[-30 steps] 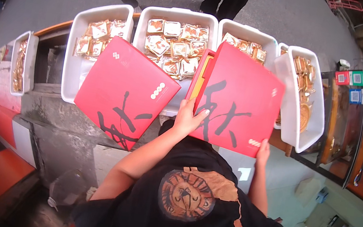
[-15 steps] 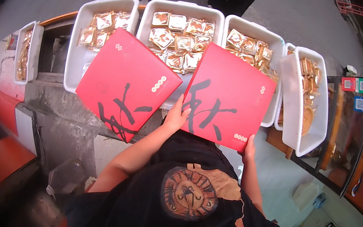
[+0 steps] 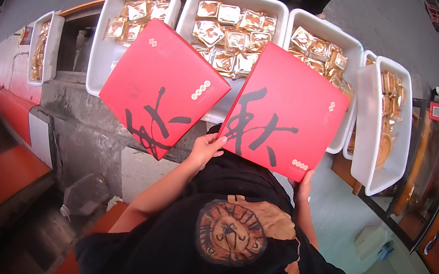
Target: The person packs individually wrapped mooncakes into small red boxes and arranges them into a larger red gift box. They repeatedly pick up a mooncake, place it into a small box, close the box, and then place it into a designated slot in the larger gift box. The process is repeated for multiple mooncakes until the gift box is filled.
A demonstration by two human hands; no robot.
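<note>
Behind a row of white tubs (image 3: 101,62) loaded with gold-wrapped packets (image 3: 237,40), you hold a flat red box (image 3: 291,113) by its near side, black brushwork face up. Your left hand (image 3: 207,151) pinches the near left corner, thumb against the edge and fingers partly curled; how far they reach underneath cannot be told. Your right hand (image 3: 304,186) closes on the near right corner, most of its fingers hidden by the box. A second red box (image 3: 165,83) lies to the left, angled over the left and middle tubs, its right corner near your box but apart in this view. Whether your box touches the tub rims below cannot be made out, nor can its contents be seen.

Good handling here, by all appearances, calls for even support: with both hands on the near side, the far half could dip, so spread your fingers well beneath and match the height of your hands. Press lightly at the corners, lest the card dent. Mind the gap on the left; a careless swing could knock the second red box askew.
</note>
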